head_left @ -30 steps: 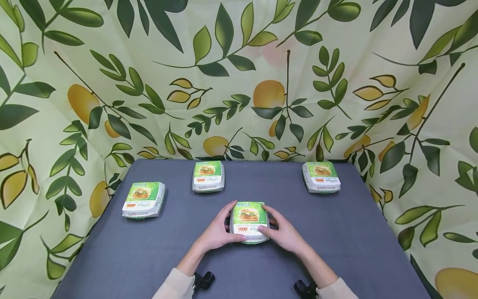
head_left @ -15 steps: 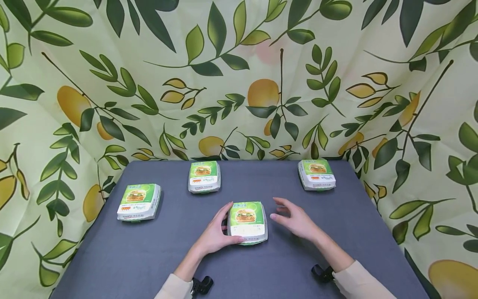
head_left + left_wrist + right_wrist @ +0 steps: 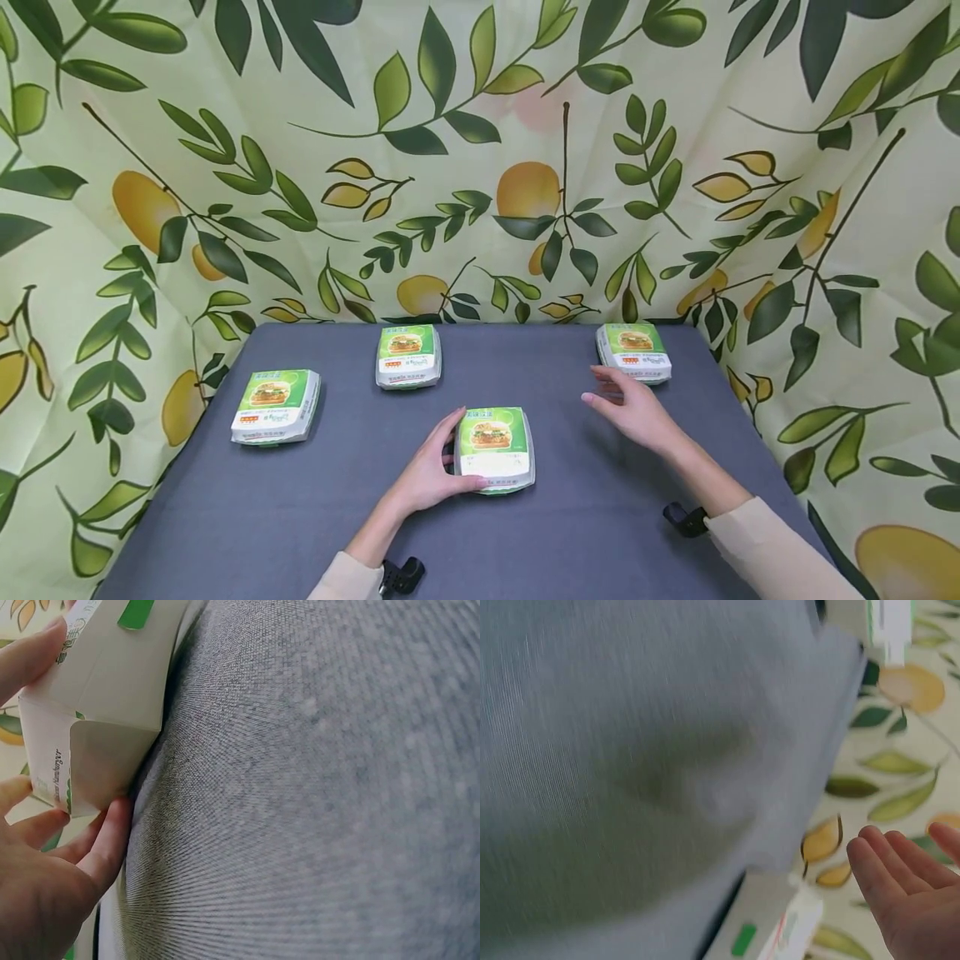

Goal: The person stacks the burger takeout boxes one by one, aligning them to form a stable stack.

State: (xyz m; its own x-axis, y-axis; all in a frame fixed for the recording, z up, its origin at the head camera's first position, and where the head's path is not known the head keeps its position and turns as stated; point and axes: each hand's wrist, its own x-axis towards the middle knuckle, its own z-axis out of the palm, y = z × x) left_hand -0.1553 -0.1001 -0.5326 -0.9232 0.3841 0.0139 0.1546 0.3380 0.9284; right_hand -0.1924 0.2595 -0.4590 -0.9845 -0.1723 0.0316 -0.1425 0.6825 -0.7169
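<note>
A green-and-white paper burger box sits on the grey cloth near the middle of the table. My left hand holds it from the left, thumb on the front edge and fingers along the far left side. The left wrist view has the box's white side wall close to the cloth, with fingertips against it. Over the right part of the table is my right hand, holding nothing, fingers loosely extended. It is just in front of another burger box at the back right and overlaps its lower left corner in the head view.
Two more burger boxes lie to the left: one at the back, one farther left. Behind the grey tablecloth hangs a leaf-and-fruit printed curtain, which also lines both sides.
My right hand has let go of the middle box and moved right and away, towards the back-right box. The left hand stays on the middle box.
</note>
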